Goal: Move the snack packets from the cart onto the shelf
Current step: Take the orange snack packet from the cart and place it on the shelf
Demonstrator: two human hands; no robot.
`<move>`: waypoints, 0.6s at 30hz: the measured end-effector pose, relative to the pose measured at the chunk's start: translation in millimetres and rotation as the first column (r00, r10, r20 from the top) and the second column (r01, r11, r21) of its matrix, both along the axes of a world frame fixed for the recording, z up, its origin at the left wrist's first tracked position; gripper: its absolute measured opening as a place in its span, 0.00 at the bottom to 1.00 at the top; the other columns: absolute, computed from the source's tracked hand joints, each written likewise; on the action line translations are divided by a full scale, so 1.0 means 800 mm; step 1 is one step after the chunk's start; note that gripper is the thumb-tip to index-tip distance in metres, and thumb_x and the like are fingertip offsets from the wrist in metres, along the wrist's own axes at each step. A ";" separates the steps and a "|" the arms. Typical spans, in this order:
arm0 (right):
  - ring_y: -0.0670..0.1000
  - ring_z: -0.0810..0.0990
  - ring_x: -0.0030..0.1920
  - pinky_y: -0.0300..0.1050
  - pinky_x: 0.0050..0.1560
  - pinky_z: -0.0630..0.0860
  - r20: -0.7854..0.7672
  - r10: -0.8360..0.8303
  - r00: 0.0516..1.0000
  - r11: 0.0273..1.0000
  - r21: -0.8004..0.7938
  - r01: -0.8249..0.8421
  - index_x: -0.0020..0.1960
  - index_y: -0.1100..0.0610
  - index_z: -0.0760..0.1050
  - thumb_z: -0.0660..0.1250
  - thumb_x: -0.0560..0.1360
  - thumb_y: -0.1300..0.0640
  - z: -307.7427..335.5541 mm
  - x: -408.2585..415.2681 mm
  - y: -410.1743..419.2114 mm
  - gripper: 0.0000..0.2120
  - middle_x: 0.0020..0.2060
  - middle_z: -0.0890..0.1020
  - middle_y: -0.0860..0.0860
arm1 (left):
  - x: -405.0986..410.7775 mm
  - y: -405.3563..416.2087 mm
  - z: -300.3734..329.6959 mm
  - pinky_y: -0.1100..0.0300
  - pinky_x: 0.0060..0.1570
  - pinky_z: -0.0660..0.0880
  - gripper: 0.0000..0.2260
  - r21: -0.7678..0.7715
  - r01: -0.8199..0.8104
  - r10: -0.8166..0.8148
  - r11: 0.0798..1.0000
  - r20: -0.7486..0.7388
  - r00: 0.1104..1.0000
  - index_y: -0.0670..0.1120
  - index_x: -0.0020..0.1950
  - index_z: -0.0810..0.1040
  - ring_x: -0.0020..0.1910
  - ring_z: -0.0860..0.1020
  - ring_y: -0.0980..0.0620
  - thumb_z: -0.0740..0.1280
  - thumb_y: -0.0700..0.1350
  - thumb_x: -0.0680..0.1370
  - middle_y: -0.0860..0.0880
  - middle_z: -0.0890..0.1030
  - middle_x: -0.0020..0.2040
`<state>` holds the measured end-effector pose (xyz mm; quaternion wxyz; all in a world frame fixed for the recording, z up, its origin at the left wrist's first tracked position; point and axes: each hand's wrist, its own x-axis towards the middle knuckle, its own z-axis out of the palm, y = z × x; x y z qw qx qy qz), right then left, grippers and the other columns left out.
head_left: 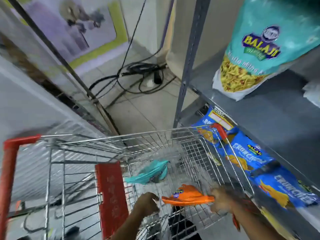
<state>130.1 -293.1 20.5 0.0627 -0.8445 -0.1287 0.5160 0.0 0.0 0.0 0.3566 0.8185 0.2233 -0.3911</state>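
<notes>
We look down into a wire shopping cart (155, 144) with red corner caps, seen through a blurred wide-angle view. Both our hands reach into the basket near 6 o'clock. Our right hand (220, 199), at about 5 o'clock, grips one end of an orange snack packet (187, 196), fingers closed on its edge. Our left hand (147, 203) sits just beside the packet's other end with fingers curled; the blur keeps us from telling whether it touches the packet. Deeper in the basket, toward the centre, lies a teal snack packet (150, 172), apart from both hands. A red plastic flap (112, 196) of the cart's child seat stands at 7 o'clock.

The grey metal shelf (277, 122) rises along the right side, from 1 to 4 o'clock. On its upper level at 1 o'clock leans a large teal Balaji bag (259, 49). On the lower level, at 3 to 4 o'clock, lies a row of blue Crunchex packets (259, 163), just beside the cart's right rim. Black cables (138, 75) coil on the tiled floor at 12 o'clock.
</notes>
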 end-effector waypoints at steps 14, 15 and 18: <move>0.37 0.71 0.25 0.41 0.31 0.66 -0.020 -0.504 0.864 0.799 0.370 0.474 0.23 0.52 0.74 0.75 0.62 0.67 -0.044 0.025 0.005 0.16 0.19 0.74 0.41 | 0.048 -0.073 -0.019 0.58 0.42 0.78 0.06 -0.044 -0.507 0.509 0.861 0.121 0.852 0.44 0.42 0.85 0.40 0.82 0.50 0.75 0.45 0.67 0.46 0.87 0.41; 0.37 0.73 0.26 0.41 0.33 0.69 -0.025 -0.544 0.839 0.769 0.385 0.510 0.26 0.53 0.77 0.74 0.63 0.69 -0.039 0.022 0.006 0.14 0.21 0.78 0.41 | 0.049 -0.070 -0.015 0.55 0.44 0.78 0.06 -0.048 -0.492 0.494 0.869 0.144 0.858 0.44 0.42 0.84 0.42 0.82 0.48 0.74 0.45 0.68 0.45 0.86 0.41; 0.42 0.76 0.29 0.38 0.34 0.72 -0.034 -0.647 0.762 0.680 0.427 0.596 0.36 0.59 0.82 0.71 0.67 0.71 -0.019 0.012 0.009 0.08 0.27 0.82 0.48 | 0.058 -0.065 0.010 0.54 0.41 0.75 0.04 -0.088 -0.457 0.463 0.885 0.249 0.851 0.43 0.37 0.82 0.38 0.79 0.50 0.73 0.43 0.69 0.42 0.85 0.39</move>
